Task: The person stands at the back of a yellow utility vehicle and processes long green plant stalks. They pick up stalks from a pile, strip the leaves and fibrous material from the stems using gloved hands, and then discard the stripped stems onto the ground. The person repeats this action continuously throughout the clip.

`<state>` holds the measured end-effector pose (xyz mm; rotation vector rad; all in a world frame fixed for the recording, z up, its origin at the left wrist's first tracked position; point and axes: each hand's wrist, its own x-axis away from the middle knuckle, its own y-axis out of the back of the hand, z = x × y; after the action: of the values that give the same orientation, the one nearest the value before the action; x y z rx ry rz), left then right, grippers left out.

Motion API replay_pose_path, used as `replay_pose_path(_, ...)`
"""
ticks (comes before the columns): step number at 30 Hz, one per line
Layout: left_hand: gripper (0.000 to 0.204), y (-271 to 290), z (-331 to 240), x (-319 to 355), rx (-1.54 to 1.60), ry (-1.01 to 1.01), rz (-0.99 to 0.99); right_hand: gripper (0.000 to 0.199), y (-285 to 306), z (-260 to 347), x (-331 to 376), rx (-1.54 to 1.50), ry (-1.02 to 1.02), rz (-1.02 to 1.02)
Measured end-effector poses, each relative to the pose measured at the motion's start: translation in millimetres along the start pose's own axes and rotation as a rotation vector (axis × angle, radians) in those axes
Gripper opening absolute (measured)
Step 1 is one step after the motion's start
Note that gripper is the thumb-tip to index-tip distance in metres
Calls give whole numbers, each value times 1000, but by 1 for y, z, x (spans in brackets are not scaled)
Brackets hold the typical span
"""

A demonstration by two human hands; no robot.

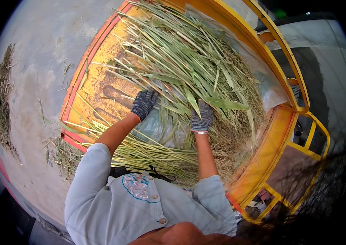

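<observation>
On the rusty yellow cargo bed, piled cut stalks: probably light, stiff-stemmed, soft-leaved, best taken mid-bundle. At their near edge, left hand and right hand; cannot tell whether clamped.

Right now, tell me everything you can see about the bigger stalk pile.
The bigger stalk pile is long, thin, green to straw-pale stems with flat leaves, lying loosely, slanted. Bare pale ends point left over the rusty yellow bed; brownish, feathery tops gather rightward, near clear plastic sheeting. The gloved left hand is at its lower edge; a leaf overlaps the gloved right hand.
</observation>
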<state>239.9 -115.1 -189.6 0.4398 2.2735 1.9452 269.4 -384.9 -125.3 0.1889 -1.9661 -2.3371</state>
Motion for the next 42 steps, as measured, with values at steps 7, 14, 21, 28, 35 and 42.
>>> replay_pose_path(7,35,8,5,-78,-76,-106,-199,38,-69,22,145,-1273,-929,248)
replay_pose_path(14,23,2,-5,-119,34,-41,52,47,-37,12,110,-1724,-1672,320)
replay_pose_path(21,15,143,-31,-83,-106,-303,199,61,-25,-44,103,-2508,-1151,-628)
replay_pose_path(28,42,201,-33,-66,172,-310,364,37,71,-90,80,-2165,-1081,-805)
replay_pose_path(35,61,98,-28,-84,203,-80,418,49,12,-134,106,-1284,-1684,31)
replay_pose_path(42,44,121,-14,-44,204,-168,648,68,6,-91,170,-1760,-1585,35)
